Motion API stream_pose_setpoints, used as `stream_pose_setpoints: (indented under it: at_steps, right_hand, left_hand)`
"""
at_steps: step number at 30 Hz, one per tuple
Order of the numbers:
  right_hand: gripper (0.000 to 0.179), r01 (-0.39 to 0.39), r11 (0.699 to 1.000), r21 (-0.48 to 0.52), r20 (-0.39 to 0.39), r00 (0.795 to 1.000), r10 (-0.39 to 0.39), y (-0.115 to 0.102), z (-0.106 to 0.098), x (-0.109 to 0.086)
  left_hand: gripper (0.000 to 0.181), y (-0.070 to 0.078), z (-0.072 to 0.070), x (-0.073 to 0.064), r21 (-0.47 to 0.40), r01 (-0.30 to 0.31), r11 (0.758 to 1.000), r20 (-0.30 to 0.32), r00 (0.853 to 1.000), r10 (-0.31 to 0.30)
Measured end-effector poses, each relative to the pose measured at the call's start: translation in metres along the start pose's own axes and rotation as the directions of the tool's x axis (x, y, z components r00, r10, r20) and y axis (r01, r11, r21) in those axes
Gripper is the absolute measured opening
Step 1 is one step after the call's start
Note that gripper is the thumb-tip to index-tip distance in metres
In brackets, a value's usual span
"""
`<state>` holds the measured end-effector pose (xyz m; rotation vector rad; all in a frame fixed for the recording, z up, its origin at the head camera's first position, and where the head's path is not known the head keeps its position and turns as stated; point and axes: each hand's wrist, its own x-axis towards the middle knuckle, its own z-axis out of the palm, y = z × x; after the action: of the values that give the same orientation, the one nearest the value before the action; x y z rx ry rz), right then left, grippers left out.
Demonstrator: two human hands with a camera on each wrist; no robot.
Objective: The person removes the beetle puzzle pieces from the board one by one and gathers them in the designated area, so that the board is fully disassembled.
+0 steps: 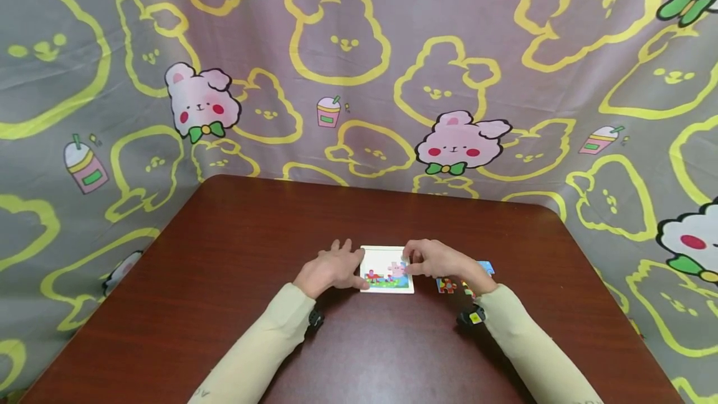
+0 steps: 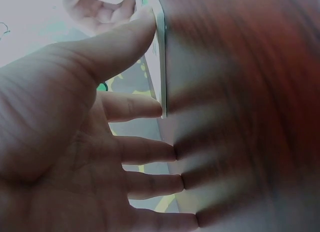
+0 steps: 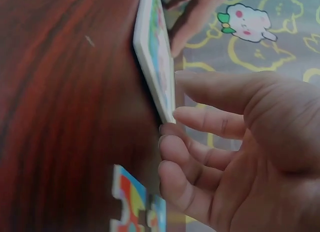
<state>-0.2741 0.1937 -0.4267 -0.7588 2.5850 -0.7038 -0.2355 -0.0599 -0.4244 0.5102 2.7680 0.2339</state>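
A white-framed, roughly square puzzle tray [image 1: 386, 291] with no clear long axis lies on the counter [image 1: 269, 223], between and equally near both hands' fingers. The left hand's [image 1: 332, 269] fingers spread at its left edge; the right hand's [image 1: 439, 259] curl at its right, pinching something or not, I cannot tell. Picture pieces [image 1: 392, 282] fill the tray's near part; loose pieces [image 1: 447, 285] lie right of the right fingers.

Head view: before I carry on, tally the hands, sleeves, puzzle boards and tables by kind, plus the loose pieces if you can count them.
Hands: 2 (left hand, right hand)
Sleeves: 2 (left sleeve, right sleeve)
Puzzle board: 1
Table: 1
Total: 6
Loose pieces: left out; the right arm partly hides them, so no sure count.
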Motion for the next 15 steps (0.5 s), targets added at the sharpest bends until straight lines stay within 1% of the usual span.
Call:
stream_pose_setpoints:
  at_steps: [5,8,15]
  right_hand:
    - [0.027,-0.016,0.998,-0.061,0.005,1.0,0.017,-0.0025,0.0064,0.0013]
    - [0.026,-0.029,0.997,-0.072,0.001,1.0,0.029,-0.006,0.0074,0.0009]
    - [0.025,-0.024,0.996,-0.084,-0.013,1.0,0.023,-0.0081,0.0104,0.0021]
  left_hand:
    - [0.083,0.0004,-0.0006,0.0015,0.004,-0.004,1.0,0.003,1.0,0.004]
    - [0.084,-0.0002,-0.0006,0.0019,0.006,-0.004,1.0,0.002,1.0,0.004]
    - [0.083,-0.0011,0.0005,0.0022,0.004,-0.008,1.0,0.003,1.0,0.008]
